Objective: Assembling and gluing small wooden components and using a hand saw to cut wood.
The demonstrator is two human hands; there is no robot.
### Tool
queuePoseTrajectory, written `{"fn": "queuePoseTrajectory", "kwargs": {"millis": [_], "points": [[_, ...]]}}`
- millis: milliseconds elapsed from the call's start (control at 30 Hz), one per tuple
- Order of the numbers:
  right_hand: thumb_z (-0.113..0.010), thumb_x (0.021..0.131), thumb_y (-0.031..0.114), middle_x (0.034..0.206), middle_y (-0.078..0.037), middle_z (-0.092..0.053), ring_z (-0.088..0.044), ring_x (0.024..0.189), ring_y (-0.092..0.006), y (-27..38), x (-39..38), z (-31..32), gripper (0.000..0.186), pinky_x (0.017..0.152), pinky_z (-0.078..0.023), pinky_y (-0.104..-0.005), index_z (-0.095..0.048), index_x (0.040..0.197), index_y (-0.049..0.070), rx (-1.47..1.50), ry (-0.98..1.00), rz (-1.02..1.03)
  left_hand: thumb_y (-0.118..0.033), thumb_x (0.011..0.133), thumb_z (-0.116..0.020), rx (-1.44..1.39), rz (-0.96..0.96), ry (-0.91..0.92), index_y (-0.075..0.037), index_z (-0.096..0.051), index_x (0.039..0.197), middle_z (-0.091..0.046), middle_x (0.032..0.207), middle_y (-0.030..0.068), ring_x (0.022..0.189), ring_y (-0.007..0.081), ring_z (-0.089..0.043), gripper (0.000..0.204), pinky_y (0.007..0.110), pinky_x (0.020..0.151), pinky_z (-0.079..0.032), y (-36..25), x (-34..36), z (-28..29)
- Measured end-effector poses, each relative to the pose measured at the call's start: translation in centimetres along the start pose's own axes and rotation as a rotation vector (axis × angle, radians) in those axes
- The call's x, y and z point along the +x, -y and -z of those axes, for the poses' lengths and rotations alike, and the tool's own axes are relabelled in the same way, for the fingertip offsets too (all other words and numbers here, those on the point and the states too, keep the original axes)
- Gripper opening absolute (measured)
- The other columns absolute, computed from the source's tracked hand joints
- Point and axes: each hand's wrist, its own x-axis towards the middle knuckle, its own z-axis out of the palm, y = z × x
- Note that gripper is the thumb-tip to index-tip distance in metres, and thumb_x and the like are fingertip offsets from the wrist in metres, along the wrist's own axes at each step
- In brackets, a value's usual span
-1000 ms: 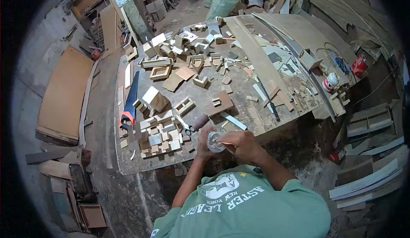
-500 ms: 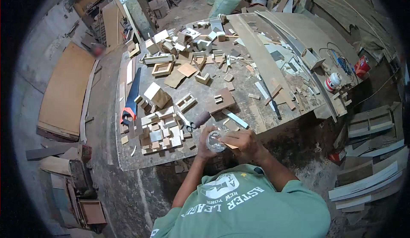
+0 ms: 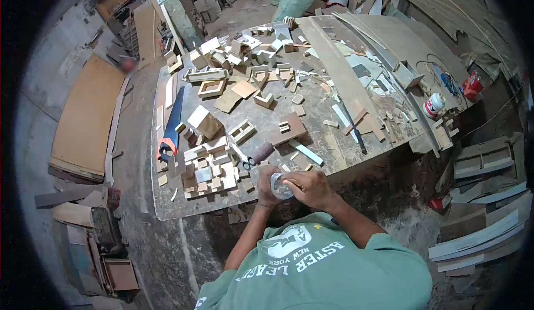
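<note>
My left hand [image 3: 267,186] is wrapped around a small clear cup [image 3: 282,192] with whitish stuff inside, held just off the table's near edge. Over the cup's mouth, my right hand [image 3: 315,190] is closed in a pinch, fingertips dipping at the rim. What those fingers grip is hidden beneath them. Just beyond my hands lie scissors [image 3: 248,164] and a dark brown roll [image 3: 262,154]. To their left sits a cluster of small joined wooden blocks [image 3: 214,176].
A handsaw [image 3: 174,122] with an orange-black handle lies along the table's left side. Small wooden boxes and offcuts [image 3: 245,90] crowd the far part of the worktable [image 3: 328,143]. Long boards [image 3: 345,68], a white bottle [image 3: 434,105] and a red can [image 3: 472,86] are at right.
My right hand has turned over the cup, and the pale flat stick that showed beneath its fingers is now out of sight. The cup has tilted slightly; my left hand keeps its hold.
</note>
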Motion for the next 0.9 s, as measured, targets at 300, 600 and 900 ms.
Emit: {"fn": "queuePoseTrajectory", "kwargs": {"millis": [300, 600, 900], "points": [[-0.067, 0.083, 0.012, 0.094, -0.014, -0.071, -0.070, 0.082, -0.0287, 1.3, 0.3, -1.7, 0.014, 0.070, -0.055, -0.0350, -0.070, 0.092, 0.002, 0.220, -0.138, -0.131, -0.027, 0.067, -0.081, -0.323, 0.379, -0.232, -0.003, -0.049, 0.103, -0.049, 0.093, 0.0097, 0.082, 0.0258, -0.052, 0.053, 0.035, 0.075, -0.044, 5.3, -4.2, -2.4], [-0.067, 0.084, 0.014, 0.090, -0.015, -0.072, -0.071, 0.080, -0.0219, -1.2, 0.0, -0.8, 0.016, 0.071, -0.054, -0.0309, -0.072, 0.094, 0.002, 0.442, -0.200, -0.366, -0.033, 0.076, -0.075, -0.063, 0.116, -0.145, -0.001, -0.051, 0.112, -0.052, 0.105, 0.0097, 0.093, 0.0214, -0.054, 0.054, 0.034, 0.081, -0.045, 0.8, -0.1, -1.2], [-0.069, 0.084, 0.006, 0.090, -0.008, -0.072, -0.066, 0.082, -0.0128, -2.6, -0.1, 0.9, 0.015, 0.075, -0.053, -0.0277, -0.070, 0.094, -0.005, 0.620, -0.222, -0.490, -0.018, 0.071, -0.078, -0.028, 0.116, -0.066, 0.001, -0.052, 0.111, -0.055, 0.101, 0.0134, 0.089, 0.0271, -0.060, 0.051, 0.036, 0.077, -0.049, -0.7, 2.2, -0.9]]}}
